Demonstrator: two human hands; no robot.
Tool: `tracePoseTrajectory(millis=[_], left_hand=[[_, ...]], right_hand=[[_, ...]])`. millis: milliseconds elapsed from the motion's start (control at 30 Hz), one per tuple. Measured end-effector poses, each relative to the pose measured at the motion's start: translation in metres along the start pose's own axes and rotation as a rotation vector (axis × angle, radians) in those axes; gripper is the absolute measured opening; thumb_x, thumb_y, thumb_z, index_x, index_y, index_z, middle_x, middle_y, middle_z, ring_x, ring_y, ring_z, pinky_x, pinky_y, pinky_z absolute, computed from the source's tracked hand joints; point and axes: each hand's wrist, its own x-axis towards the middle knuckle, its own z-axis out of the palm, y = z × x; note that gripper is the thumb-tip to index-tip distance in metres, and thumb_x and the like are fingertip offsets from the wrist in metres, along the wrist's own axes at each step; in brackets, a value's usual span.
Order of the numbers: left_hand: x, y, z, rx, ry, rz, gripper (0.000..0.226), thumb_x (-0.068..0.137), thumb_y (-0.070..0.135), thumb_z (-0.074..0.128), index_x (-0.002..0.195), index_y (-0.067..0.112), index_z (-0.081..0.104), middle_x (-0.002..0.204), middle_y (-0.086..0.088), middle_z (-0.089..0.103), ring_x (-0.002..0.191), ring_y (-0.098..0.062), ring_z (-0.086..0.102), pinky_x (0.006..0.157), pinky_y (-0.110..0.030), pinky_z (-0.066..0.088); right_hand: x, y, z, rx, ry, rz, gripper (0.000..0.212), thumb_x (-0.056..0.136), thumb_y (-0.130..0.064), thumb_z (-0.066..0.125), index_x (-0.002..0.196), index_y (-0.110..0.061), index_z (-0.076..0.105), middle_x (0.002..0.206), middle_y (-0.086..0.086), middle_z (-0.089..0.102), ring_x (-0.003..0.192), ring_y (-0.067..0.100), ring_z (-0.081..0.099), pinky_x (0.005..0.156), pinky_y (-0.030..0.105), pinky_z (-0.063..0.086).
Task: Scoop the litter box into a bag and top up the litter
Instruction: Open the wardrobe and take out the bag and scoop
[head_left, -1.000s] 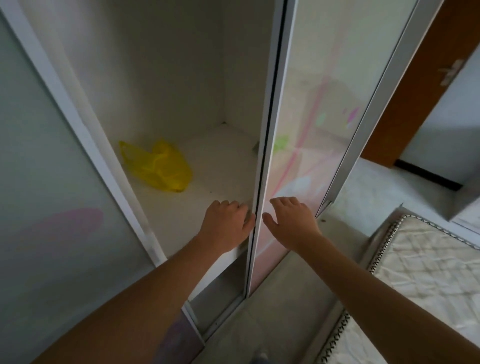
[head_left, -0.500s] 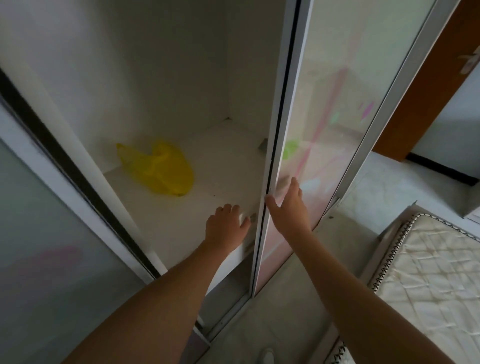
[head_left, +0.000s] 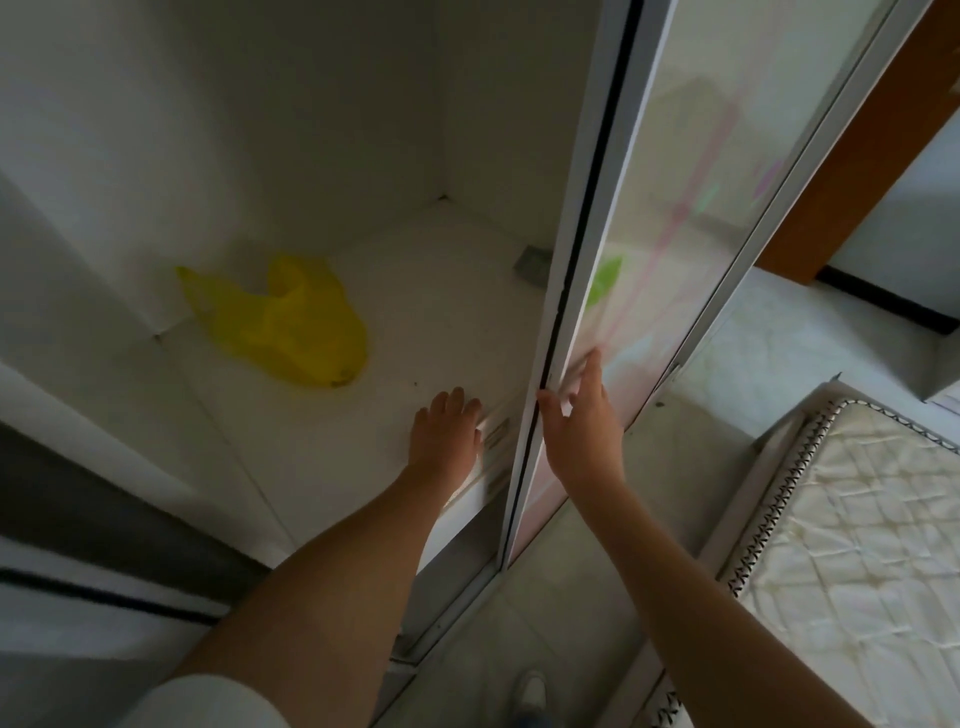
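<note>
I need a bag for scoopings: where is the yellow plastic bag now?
Head view: the yellow plastic bag lies on the wardrobe shelf, left side by the wall, beyond and left of the left hand.

Left hand (head_left: 447, 426) rests palm down on the white cupboard shelf (head_left: 332, 467), near its front edge, holding nothing. Right hand (head_left: 582, 421) lies flat against the white-framed frosted-glass sliding door (head_left: 675, 208), fingers straight, thumb at the door's left edge. A crumpled yellow plastic bag (head_left: 285, 322) lies on the shelf towards the back left, well apart from both hands. A small grey object (head_left: 532, 262) sits at the shelf's right side, partly hidden by the door frame; its kind cannot be told. A cream quilted mattress (head_left: 872, 519) lies at lower right.
</note>
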Motion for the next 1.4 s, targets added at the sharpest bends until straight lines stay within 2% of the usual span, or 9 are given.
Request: tracePoseTrajectory(millis=[200,400,500,633,733,867,1133,1300,1400], left_hand=[[0.046,0.014,-0.004,-0.005,-0.008,0.042,0.049,0.099,0.042,0.052,0.141,0.018,0.043,0.152,-0.010,0.039,0.136,-0.030,0.041,0.104,-0.043,0.041],[0.123,0.053,-0.004,-0.047,0.010,0.104,0.049,0.099,0.042,0.051,0.141,0.019,0.042,0.153,-0.010,0.038,0.137,-0.029,0.040,0.106,-0.043,0.040],[0.155,0.078,-0.005,-0.082,0.023,0.119,0.046,0.099,0.040,0.053,0.138,0.017,0.046,0.149,-0.010,0.043,0.134,-0.029,0.043,0.104,-0.043,0.043],[0.173,0.092,-0.008,-0.132,0.002,0.081,0.050,0.098,0.042,0.053,0.140,0.015,0.045,0.147,-0.011,0.044,0.132,-0.031,0.046,0.101,-0.043,0.045],[0.168,0.082,-0.003,-0.113,0.002,0.088,0.040,0.100,0.042,0.049,0.129,0.016,0.053,0.134,-0.008,0.053,0.122,-0.026,0.050,0.095,-0.039,0.047],[0.169,0.078,-0.003,-0.115,-0.004,0.106,0.037,0.098,0.043,0.051,0.125,0.017,0.055,0.129,-0.006,0.055,0.120,-0.026,0.051,0.095,-0.039,0.048],[0.175,0.081,0.004,-0.113,0.027,0.102,0.040,0.097,0.044,0.053,0.127,0.018,0.057,0.129,-0.004,0.056,0.121,-0.025,0.051,0.093,-0.038,0.048],[0.188,0.092,-0.004,-0.101,0.011,0.115,0.036,0.098,0.041,0.053,0.125,0.018,0.056,0.126,-0.004,0.057,0.119,-0.024,0.052,0.091,-0.036,0.048],[0.192,0.098,-0.006,-0.104,0.014,0.093,0.035,0.098,0.041,0.054,0.124,0.019,0.057,0.123,-0.002,0.058,0.114,-0.021,0.054,0.087,-0.033,0.048]], right_hand=[[0.044,0.021,-0.013,0.000,0.041,0.004,0.078,0.101,-0.039,0.051,0.159,-0.020,0.002,0.144,0.008,0.053,0.124,0.029,0.058,0.101,0.045,0.046],[0.107,0.055,-0.037,0.047,0.100,0.016,0.074,0.101,-0.041,0.051,0.159,-0.019,0.010,0.139,0.009,0.057,0.120,0.025,0.061,0.095,0.037,0.048],[0.122,0.068,-0.039,0.053,0.098,0.008,0.075,0.101,-0.044,0.050,0.159,-0.022,0.008,0.143,0.007,0.054,0.122,0.022,0.059,0.094,0.028,0.044],[0.137,0.075,-0.042,0.053,0.088,-0.004,0.076,0.100,-0.047,0.048,0.159,-0.026,0.006,0.149,0.004,0.048,0.127,0.023,0.056,0.100,0.037,0.046],[0.143,0.079,-0.046,0.045,0.084,0.008,0.076,0.100,-0.045,0.050,0.159,-0.024,0.008,0.144,0.006,0.054,0.123,0.022,0.059,0.096,0.034,0.047],[0.147,0.080,-0.046,0.041,0.094,0.019,0.076,0.100,-0.046,0.049,0.159,-0.026,0.006,0.148,0.005,0.050,0.125,0.023,0.058,0.098,0.039,0.049],[0.160,0.088,-0.047,0.027,0.125,0.022,0.075,0.100,-0.043,0.050,0.159,-0.024,0.008,0.142,0.005,0.055,0.122,0.023,0.059,0.094,0.032,0.046],[0.169,0.091,-0.049,-0.014,0.122,0.028,0.075,0.102,-0.043,0.047,0.159,-0.024,0.002,0.153,0.004,0.044,0.127,0.026,0.056,0.099,0.040,0.048],[0.174,0.087,-0.042,0.000,0.092,0.060,0.095,0.093,-0.050,0.059,0.158,-0.025,-0.006,0.160,0.005,0.029,0.137,0.027,0.045,0.106,0.044,0.044]])
